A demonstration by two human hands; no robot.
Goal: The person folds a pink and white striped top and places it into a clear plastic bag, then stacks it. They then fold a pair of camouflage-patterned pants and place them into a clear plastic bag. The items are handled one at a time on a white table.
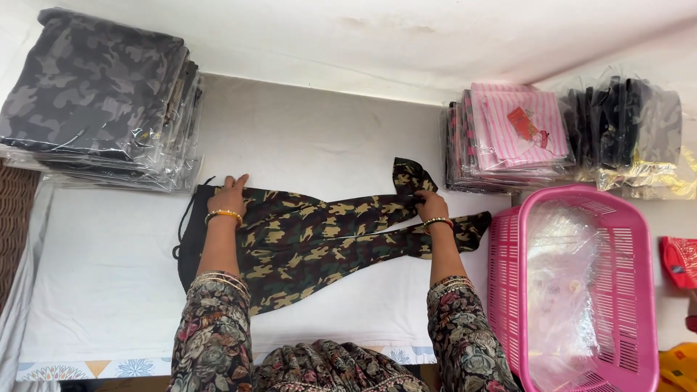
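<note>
From the head camera, a pair of camouflage trousers (319, 243) lies spread on a white sheet (109, 276). The left hand (228, 194) rests flat on the waist end, fingers stretched out and together, gripping nothing; the black waistband sits just under and beside those fingers. The right hand (431, 205) pinches the upper trouser leg near its cuff, fingers closed on the cloth, with the cuff turned up just beyond the fingertips. The lower leg ends just right of that hand. A pink basket (581, 290) stands farther right, stacks of packed clothes (102, 101) well beyond the left fingers.
</note>
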